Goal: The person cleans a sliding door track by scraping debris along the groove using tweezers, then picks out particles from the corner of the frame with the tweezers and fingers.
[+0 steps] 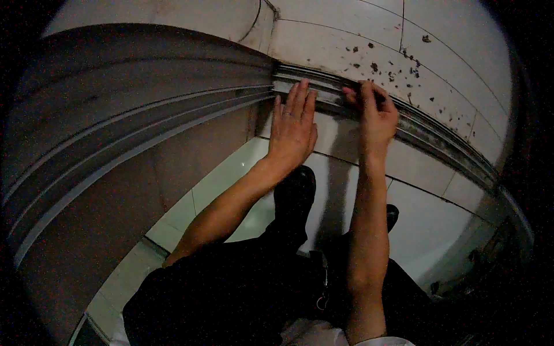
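Observation:
My left hand (293,128) lies palm down with its fingers stretched out, the fingertips resting on a grooved metal track (330,92). Further right along the same track, my right hand (378,118) has its fingers curled together over the grooves. What those fingers hold, if anything, is too dark to make out. The track looks grimy, darkest to the right of my right hand. Beyond it, dark crumbs of dirt (374,67) lie scattered on the pale tiles.
A dark ribbed panel or frame (144,86) stands on the left and meets the track's left end. Pale floor tiles (421,173) lie on the near side, with my black shoes (294,187) close to the track. Dark shadow covers the right edge.

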The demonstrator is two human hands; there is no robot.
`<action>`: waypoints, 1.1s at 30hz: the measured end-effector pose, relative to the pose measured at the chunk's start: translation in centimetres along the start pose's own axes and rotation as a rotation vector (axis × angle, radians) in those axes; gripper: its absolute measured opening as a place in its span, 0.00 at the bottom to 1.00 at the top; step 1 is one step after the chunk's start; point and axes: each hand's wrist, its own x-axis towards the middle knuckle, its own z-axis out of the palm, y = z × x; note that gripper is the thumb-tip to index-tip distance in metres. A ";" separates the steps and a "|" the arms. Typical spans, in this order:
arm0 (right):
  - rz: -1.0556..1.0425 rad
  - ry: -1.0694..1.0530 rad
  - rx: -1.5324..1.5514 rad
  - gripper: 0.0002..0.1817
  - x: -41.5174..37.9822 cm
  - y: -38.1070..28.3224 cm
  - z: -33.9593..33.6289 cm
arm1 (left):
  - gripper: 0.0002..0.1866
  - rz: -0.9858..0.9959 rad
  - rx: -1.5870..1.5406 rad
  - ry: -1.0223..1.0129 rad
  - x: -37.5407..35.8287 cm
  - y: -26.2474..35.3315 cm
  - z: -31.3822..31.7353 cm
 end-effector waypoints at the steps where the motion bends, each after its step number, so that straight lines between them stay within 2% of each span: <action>1: -0.009 0.016 0.017 0.14 -0.3 0.1 0.5 | 0.40 -0.003 0.002 -0.001 0.1 0.0 0.0; 4: -0.005 0.025 0.054 0.15 -0.7 0.4 1.3 | 0.45 -0.024 0.005 -0.064 0.0 -0.3 0.2; 7: 0.024 -0.025 0.074 0.15 -0.2 0.9 1.5 | 0.44 -0.024 -0.001 -0.064 -0.1 -0.3 0.2; 10: 0.045 -0.069 0.089 0.14 -0.8 1.1 3.0 | 0.43 -0.027 0.000 -0.051 -0.1 -0.2 0.3; 13: 0.015 -0.002 0.072 0.14 -0.4 2.3 4.1 | 0.41 -0.019 -0.007 -0.047 -0.1 -0.3 0.2; 16: 0.111 -0.030 0.117 0.13 -0.5 1.8 4.3 | 0.40 -0.010 0.030 -0.042 -0.2 -0.2 0.3; 19: 0.057 -0.032 -0.005 0.13 -0.7 2.2 5.4 | 0.36 0.008 0.008 0.006 -0.1 -0.3 0.4; 22: 0.100 -0.035 0.186 0.13 -1.5 1.8 6.7 | 0.35 0.010 -0.017 0.015 -0.3 -0.4 0.6; 28: 0.147 -0.013 0.252 0.14 -1.6 1.8 7.3 | 0.35 0.005 0.014 0.028 -0.3 -0.7 1.4; 31: 0.311 0.021 0.467 0.14 -0.9 0.5 6.2 | 0.36 0.007 -0.019 0.012 -0.2 -0.6 0.9; 33: 0.210 0.050 0.417 0.14 -0.8 -1.0 5.5 | 0.41 0.001 -0.012 -0.013 -0.1 -0.6 0.7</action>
